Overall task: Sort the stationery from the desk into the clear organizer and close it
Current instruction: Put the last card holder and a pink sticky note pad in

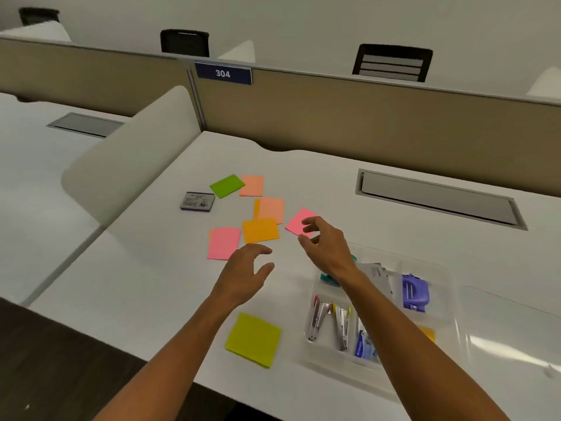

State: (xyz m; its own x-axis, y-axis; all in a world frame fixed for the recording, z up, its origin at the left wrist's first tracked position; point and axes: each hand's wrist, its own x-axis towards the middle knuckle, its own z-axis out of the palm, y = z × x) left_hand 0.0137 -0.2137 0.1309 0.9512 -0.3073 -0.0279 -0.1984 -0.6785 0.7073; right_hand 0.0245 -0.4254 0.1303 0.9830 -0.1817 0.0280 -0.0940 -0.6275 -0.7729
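Sticky-note pads, scattered across the white desk (pixel 151 284) ahead of both hands: green pad (pixel 227 185) farthest back beside a peach pad (pixel 252 185), a second peach pad (pixel 271 209) overlapping an orange sheet, an orange pad (pixel 260 230) nearer, a pink pad (pixel 224 243) to its left, another pink pad (pixel 299 223) on the right, and a yellow-green pad (pixel 253 339) lying alone close to the desk's front edge. Small grey box (pixel 197 201) off to the left of the green pad, its label too blurred to read.

Clear organizer (pixel 455 314) at right, lid not on, already holding staplers (pixel 329 322), a purple hole punch (pixel 415 293), a blue item and something teal partly hidden under the forearm.

Right hand (pixel 324 244) hovering over the right-hand pink pad, thumb and fingers apart in a loose curl, nothing pinched; contact with the pad not certain. Left hand (pixel 246 268) above bare desk just in front of the pink and orange pads, fingers spread and relaxed, holding nothing.

Likely light, thin and flexible, flat against a smooth top, so probably awkward to lift from above; best taken at a corner or edge, or slid toward the desk edge, then pinched between thumb and forefinger. Loose sheets may fan or peel apart if gripped by the top layer only.
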